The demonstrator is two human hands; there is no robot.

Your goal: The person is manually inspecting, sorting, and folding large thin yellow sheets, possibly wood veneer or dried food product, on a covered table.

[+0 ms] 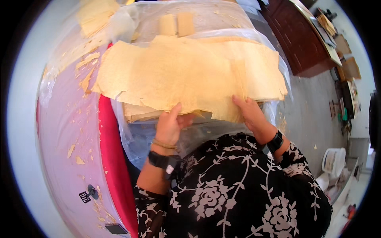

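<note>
A broad, thin, pale-yellow sheet (170, 75) with ragged, cracked edges spreads out in front of me. My left hand (171, 126) grips its near edge around the middle, thumb on top and fingers curled at the rim. Farther right, my right hand (251, 113) pinches the same edge, its fingertips partly hidden by the sheet. Below lies a stack of similar sheets (139, 113), showing at the near left and along the right side. Clear plastic film (137, 139) is spread under the stack.
Two small tan rectangular pieces (176, 24) lie beyond the stack. More yellow sheets (97, 16) are at the far left. Broken flakes (87, 71) litter the plastic-covered surface beside a red edge (109, 131). A dark red cabinet (301, 39) and a white plastic chair (334, 162) stand right.
</note>
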